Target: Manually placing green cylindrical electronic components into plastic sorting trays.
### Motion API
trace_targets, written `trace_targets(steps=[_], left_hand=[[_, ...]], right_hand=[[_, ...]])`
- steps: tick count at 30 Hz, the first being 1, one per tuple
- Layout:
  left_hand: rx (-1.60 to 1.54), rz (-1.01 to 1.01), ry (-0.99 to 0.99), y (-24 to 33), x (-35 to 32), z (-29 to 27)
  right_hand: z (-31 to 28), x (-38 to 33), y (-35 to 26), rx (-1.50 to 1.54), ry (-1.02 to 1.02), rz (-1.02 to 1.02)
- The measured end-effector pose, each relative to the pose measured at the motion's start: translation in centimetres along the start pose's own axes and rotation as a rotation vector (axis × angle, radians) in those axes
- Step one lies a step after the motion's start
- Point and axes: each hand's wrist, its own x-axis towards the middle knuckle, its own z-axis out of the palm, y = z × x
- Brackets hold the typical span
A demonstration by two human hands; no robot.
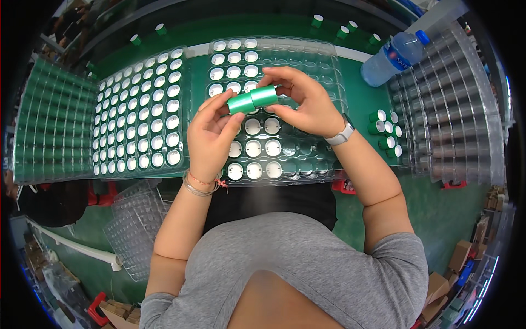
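Observation:
Above the middle tray, two small shiny green cylinders meet end to end, slightly offset from each other. My left hand (211,131) pinches the left green cylinder (240,104) between thumb and fingers. The right green cylinder (264,96) is gripped at its outer end by my right hand (311,107), thumb below and fingers above. Below both hands lies a clear plastic tray (323,60) with round pockets. White-topped cylinders fill its left side and part of its near side; pockets at the right are bare. My hands hide some of its middle.
A second clear tray (185,98) full of white-topped cylinders lies at the left. Upright clear trays stand at the far left (52,123) and right (452,104). A water bottle (378,66) leans at the back right, near loose green cylinders (388,143). More cylinders (318,22) stand behind.

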Motion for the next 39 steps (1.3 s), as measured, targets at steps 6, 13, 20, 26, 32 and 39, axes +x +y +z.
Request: trace_targets(steps=[6, 13, 20, 26, 32, 39], left_hand=[[0.076, 0.039, -0.017, -0.1, -0.3, 0.0], [0.017, -0.221, 0.008, 0.2, -0.4, -0.2], [-0.073, -0.25, 0.024, 0.2, 0.0, -0.3], [-0.214, -0.147, 0.009, 0.1, 0.2, -0.3], [-0.084, -0.034, -0.116, 0.2, 0.1, 0.1], [-0.044, -0.019, -0.116, -0.1, 0.1, 0.3]], right_hand=[[-0.5, -0.1, -0.7, -0.095, -0.007, 0.049], [-0.6, 0.0, -0.8, -0.111, -0.021, 0.189], [-0.3, -0.2, -0.1, -0.08, 0.051, 0.221], [-0.6, -0.1, -0.2, -0.197, 0.139, 0.077], [-0.2, 0.2, -0.2, -0.305, -0.019, -0.158], [0.3, 0.0, -0.4, -0.288, -0.036, -0.153]])
